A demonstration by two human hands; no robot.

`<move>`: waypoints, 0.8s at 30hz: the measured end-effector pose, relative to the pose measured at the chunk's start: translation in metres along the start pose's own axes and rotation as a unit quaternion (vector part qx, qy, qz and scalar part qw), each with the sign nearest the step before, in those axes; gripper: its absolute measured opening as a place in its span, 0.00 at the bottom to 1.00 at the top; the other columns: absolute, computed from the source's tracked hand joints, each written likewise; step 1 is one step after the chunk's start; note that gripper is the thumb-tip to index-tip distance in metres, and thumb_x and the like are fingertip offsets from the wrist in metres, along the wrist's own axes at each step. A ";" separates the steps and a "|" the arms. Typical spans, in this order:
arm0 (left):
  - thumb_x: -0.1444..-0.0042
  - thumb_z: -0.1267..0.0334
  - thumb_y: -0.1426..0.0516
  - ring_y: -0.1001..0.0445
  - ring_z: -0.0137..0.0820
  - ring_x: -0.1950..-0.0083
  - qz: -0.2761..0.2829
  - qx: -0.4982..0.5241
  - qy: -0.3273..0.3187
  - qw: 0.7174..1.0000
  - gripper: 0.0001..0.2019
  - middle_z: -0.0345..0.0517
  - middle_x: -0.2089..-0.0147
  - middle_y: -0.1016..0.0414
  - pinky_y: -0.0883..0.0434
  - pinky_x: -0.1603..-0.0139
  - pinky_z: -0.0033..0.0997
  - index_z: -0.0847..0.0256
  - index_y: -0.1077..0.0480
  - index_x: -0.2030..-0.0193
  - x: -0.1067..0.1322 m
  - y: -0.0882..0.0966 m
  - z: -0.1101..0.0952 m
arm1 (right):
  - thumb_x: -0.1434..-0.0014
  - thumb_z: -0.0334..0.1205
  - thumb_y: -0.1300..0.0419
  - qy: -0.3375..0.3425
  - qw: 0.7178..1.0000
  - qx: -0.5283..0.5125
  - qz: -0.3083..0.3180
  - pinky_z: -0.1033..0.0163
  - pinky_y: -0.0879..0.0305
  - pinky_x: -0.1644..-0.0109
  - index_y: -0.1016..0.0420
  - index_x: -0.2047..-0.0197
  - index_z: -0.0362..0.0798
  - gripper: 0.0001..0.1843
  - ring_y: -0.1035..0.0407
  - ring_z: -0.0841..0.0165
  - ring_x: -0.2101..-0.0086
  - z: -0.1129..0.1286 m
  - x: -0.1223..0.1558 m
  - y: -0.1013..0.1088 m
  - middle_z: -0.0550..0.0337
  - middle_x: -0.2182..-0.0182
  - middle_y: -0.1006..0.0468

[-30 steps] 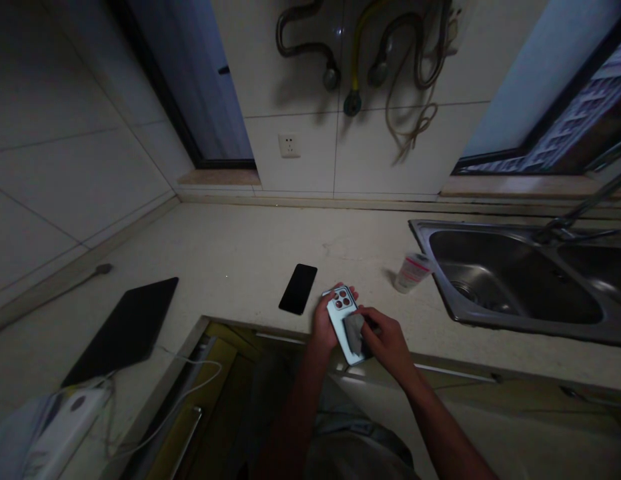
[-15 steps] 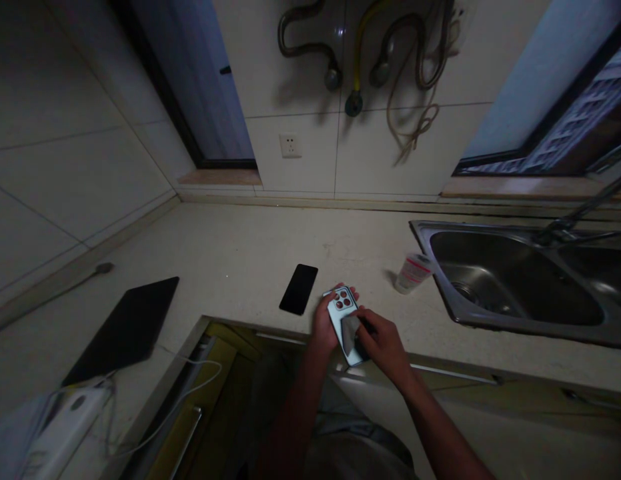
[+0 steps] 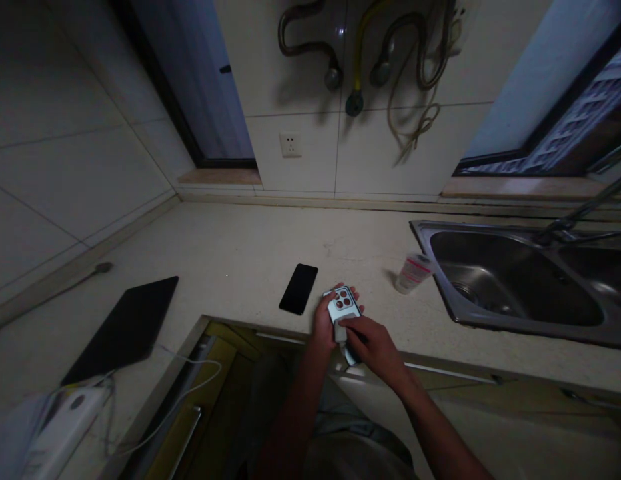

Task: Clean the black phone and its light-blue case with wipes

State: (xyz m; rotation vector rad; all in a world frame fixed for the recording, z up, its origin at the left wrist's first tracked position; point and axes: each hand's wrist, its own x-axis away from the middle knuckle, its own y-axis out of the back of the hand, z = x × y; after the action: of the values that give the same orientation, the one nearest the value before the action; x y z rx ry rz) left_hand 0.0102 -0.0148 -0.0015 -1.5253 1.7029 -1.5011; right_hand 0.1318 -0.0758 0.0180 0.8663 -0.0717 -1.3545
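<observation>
Head view: my left grip (image 3: 324,320) cradling flat pale-blue four-lens phone (image 3: 347,313) over front of tabletop (image 3: 270,243), right grip (image 3: 371,338) pinching grey cloth (image 3: 340,333) on its back. Looks mid-wipe, can't tell what's left.

Between the left hand (image 3: 325,321) and the right hand (image 3: 374,341), a pale phone (image 3: 347,311) and a cloth (image 3: 340,333) fill the gap. Just left of the left hand a black phone (image 3: 299,289) lies flat, leaving room above it. Past both hands, bare counter (image 3: 250,240) runs back to the wall (image 3: 390,177). Ahead and right of the right hand, a cup (image 3: 413,274) stands as an obstacle near the sink (image 3: 444,303).
</observation>
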 end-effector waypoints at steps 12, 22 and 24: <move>0.51 0.60 0.37 0.26 0.48 0.42 0.008 -0.020 -0.001 1.000 0.18 0.53 0.51 0.20 0.32 0.40 0.54 0.59 0.27 0.52 -0.004 0.000 0.001 | 0.39 0.29 0.44 0.051 0.995 0.084 0.029 0.53 0.28 0.53 0.22 0.56 0.49 0.12 0.25 0.59 0.58 0.002 -0.016 -0.006 0.51 0.58 0.18; 0.50 0.62 0.40 0.26 0.46 0.41 0.031 -0.018 -0.008 0.999 0.14 0.53 0.52 0.19 0.35 0.37 0.50 0.63 0.24 0.56 -0.008 0.002 0.002 | 0.38 0.29 0.45 0.046 0.995 0.086 0.004 0.50 0.31 0.47 0.21 0.54 0.49 0.15 0.28 0.59 0.53 0.000 -0.037 -0.015 0.51 0.55 0.20; 0.49 0.61 0.41 0.26 0.46 0.41 0.042 -0.025 -0.004 0.999 0.14 0.54 0.53 0.19 0.35 0.37 0.50 0.64 0.24 0.57 -0.008 0.002 0.001 | 0.38 0.29 0.45 0.043 0.995 0.087 -0.001 0.49 0.31 0.47 0.21 0.53 0.50 0.15 0.28 0.59 0.53 0.000 -0.040 -0.016 0.51 0.54 0.20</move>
State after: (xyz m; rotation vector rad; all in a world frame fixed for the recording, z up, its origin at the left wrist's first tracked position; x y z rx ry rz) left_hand 0.0127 -0.0088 -0.0066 -1.4620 1.7904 -1.4192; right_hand 0.1081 -0.0403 0.0261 1.0707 -0.1242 -1.3260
